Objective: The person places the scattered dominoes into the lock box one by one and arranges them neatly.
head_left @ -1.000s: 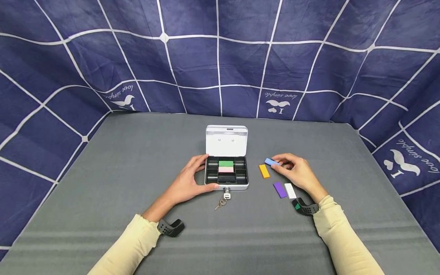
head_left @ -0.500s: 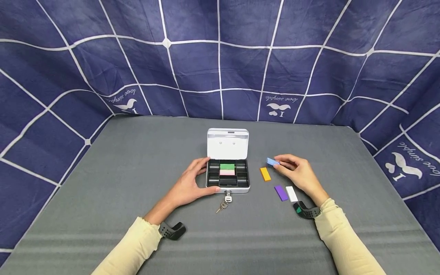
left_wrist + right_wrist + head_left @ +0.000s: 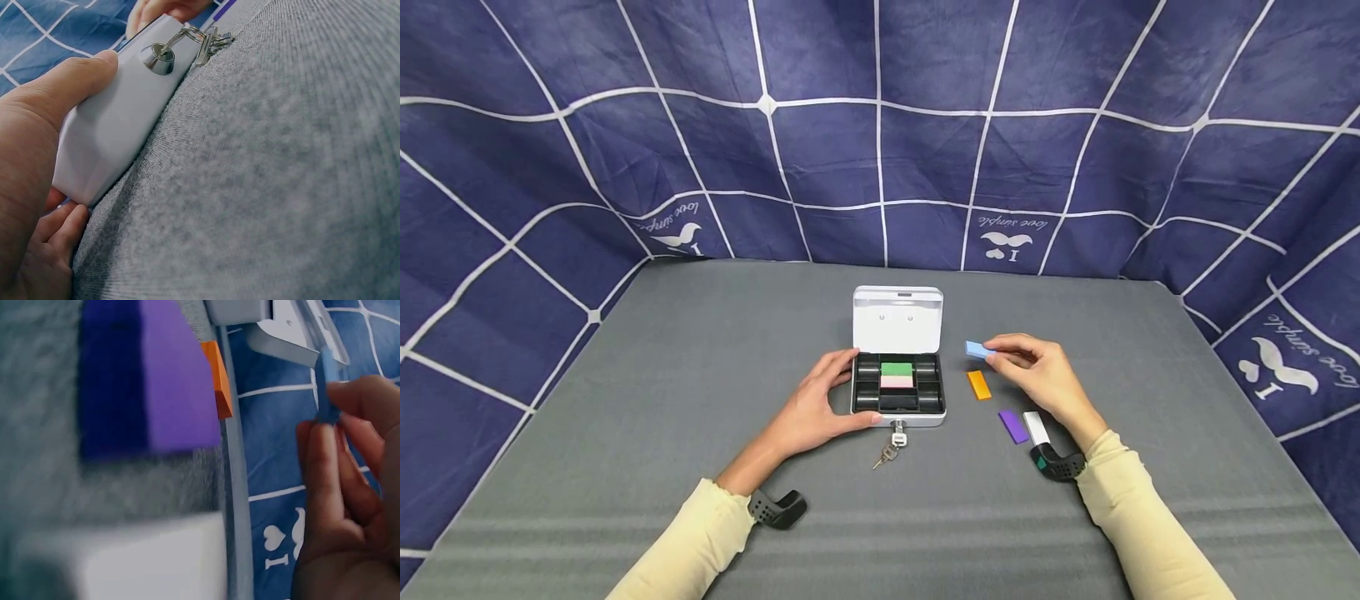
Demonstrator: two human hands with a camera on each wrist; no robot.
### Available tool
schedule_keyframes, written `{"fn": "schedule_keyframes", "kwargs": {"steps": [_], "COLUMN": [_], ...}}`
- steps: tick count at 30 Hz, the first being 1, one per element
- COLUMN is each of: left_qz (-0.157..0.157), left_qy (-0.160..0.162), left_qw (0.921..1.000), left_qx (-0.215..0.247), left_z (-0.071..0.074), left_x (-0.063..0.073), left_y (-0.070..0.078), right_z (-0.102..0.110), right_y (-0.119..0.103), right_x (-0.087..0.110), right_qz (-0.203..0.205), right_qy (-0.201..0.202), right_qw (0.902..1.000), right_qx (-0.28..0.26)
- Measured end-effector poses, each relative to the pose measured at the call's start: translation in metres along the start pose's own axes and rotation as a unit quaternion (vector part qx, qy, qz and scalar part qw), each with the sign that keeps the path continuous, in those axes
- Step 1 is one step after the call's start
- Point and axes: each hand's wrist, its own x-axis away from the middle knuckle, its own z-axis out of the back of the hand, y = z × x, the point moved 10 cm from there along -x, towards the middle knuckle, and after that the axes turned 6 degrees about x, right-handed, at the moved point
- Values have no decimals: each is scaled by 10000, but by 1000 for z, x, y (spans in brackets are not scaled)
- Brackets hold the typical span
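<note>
A white cash box [image 3: 928, 421] stands with its lid [image 3: 897, 321] raised and a black compartment tray inside. My left hand [image 3: 811, 415] holds the box at its left side, with the thumb [image 3: 84, 75] on the front face and the fingers around the side. Between thumb and fingertips, my right hand [image 3: 1037, 371] pinches a light blue block [image 3: 977, 349], held above the table to the right of the box. A green block [image 3: 897, 369] and a pale pink block [image 3: 897, 382] lie in the tray's middle column.
An orange block [image 3: 978, 385], a purple block [image 3: 1013, 426] and a white block [image 3: 1036, 427] lie on the grey table [image 3: 737, 317] right of the box. Keys [image 3: 887, 454] hang from the front lock. A blue checked cloth [image 3: 820, 150] borders the table.
My right hand has lifted the blue block off the table and carried it left, towards the box. The left hand keeps its hold on the box.
</note>
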Motion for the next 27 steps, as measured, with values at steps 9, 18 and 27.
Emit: {"fn": "schedule_keyframes", "kwargs": {"steps": [9, 18, 27], "left_qz": [-68, -52, -106], "left_qy": [15, -6, 0], "left_qw": [10000, 10000, 9999], "left_qx": [-8, 6, -18], "left_z": [0, 2, 2], "left_x": [0, 0, 0], "left_y": [0, 0, 1], "right_z": [-12, -19, -43], "right_y": [-19, -40, -60], "right_x": [-3, -5, -6], "right_qz": [31, 379, 667], "right_qy": [-19, 63, -142], "right_qw": [9996, 9974, 9962], "right_qx": [286, 615, 540]}}
